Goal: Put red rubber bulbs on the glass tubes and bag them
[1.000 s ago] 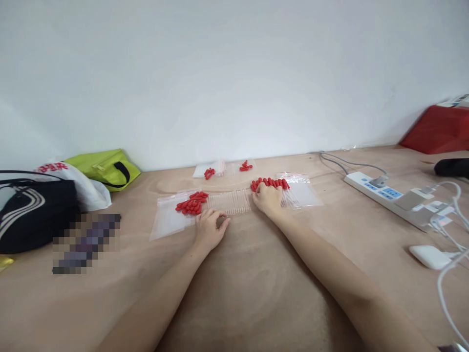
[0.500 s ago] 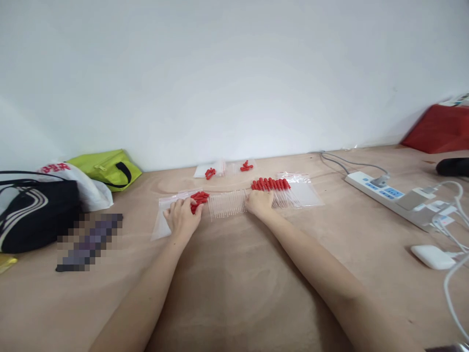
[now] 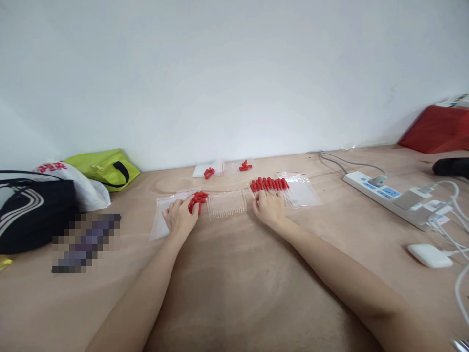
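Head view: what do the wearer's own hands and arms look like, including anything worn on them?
The left hand and right hand are ungloved, with no ring or bracelet discernible. The left forearm and right forearm are bare, without a watch or visible sleeve. A striped scrap in the bottom right corner is too cut off to identify.
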Demonstrator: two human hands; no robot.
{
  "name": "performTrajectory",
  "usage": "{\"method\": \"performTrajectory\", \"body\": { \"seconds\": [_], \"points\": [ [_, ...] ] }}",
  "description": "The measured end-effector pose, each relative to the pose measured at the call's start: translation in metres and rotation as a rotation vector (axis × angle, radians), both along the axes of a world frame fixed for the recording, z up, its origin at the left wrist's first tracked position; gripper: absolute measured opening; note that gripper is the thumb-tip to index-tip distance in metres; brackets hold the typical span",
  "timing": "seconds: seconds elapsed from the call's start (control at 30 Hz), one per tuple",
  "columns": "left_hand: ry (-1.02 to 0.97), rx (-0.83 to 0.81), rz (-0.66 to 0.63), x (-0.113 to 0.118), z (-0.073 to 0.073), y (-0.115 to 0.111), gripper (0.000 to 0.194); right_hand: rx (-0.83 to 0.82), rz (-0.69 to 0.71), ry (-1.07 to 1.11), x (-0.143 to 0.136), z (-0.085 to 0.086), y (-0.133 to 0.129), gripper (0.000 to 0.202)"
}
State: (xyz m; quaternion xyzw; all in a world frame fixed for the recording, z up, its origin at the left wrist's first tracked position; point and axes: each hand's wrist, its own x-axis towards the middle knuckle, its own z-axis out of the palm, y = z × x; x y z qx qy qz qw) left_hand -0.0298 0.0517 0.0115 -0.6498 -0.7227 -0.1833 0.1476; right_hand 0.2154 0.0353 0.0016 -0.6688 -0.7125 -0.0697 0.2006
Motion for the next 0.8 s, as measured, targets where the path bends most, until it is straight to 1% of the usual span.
{"method": "performTrajectory", "body": {
  "seconds": [0.13, 0.2, 0.27, 0.3, 0.37, 0.4, 0.47, 0.5, 0.53, 0.6, 0.67, 0.7, 0.8],
  "points": [
    [-0.012, 0.018, -0.011, -0.001, 0.0, 0.0, 0.024, 0.108, 0.107, -0.006, 0.023, -0.013, -0.023, 0.026],
    [-0.043, 0.066, -0.034, -0.001, 0.0, 0.0, 0.023, 0.149, 0.154, -0.003, 0.033, -0.02, -0.032, 0.025],
    [-0.128, 0.147, -0.084, 0.001, -0.001, 0.0, 0.022, 0.167, 0.202, 0.022, 0.04, -0.027, -0.037, 0.025],
    [-0.205, 0.186, -0.137, 0.004, -0.002, 0.0, 0.021, 0.165, 0.229, 0.047, 0.043, -0.029, -0.037, 0.025],
    [-0.424, 0.222, -0.3, 0.014, -0.005, -0.003, 0.018, 0.153, 0.292, 0.115, 0.045, -0.034, -0.036, 0.023],
    [-0.556, 0.208, -0.402, 0.021, -0.007, -0.006, 0.017, 0.147, 0.329, 0.149, 0.045, -0.036, -0.034, 0.021],
    [-0.772, 0.103, -0.581, 0.035, -0.012, -0.013, 0.017, 0.142, 0.406, 0.196, 0.044, -0.038, -0.031, 0.022],
    [-0.813, 0.037, -0.668, 0.042, -0.015, -0.017, 0.017, 0.14, 0.442, 0.204, 0.043, -0.039, -0.03, 0.027],
    [-0.806, -0.006, -0.738, 0.049, -0.017, -0.022, 0.016, 0.136, 0.474, 0.202, 0.043, -0.039, -0.03, 0.033],
    [-0.756, -0.065, -0.835, 0.058, -0.021, -0.03, 0.013, 0.117, 0.516, 0.18, 0.042, -0.039, -0.03, 0.041],
    [-0.774, -0.092, -0.865, 0.062, -0.024, -0.035, 0.009, 0.096, 0.54, 0.162, 0.04, -0.037, -0.03, 0.041],
    [-0.805, -0.105, -0.853, 0.063, -0.026, -0.036, 0.009, 0.088, 0.548, 0.159, 0.039, -0.036, -0.03, 0.039],
    [-0.89, -0.16, -0.771, 0.064, -0.031, -0.034, 0.017, 0.085, 0.558, 0.178, 0.033, -0.033, -0.027, 0.027]
  ]
}}
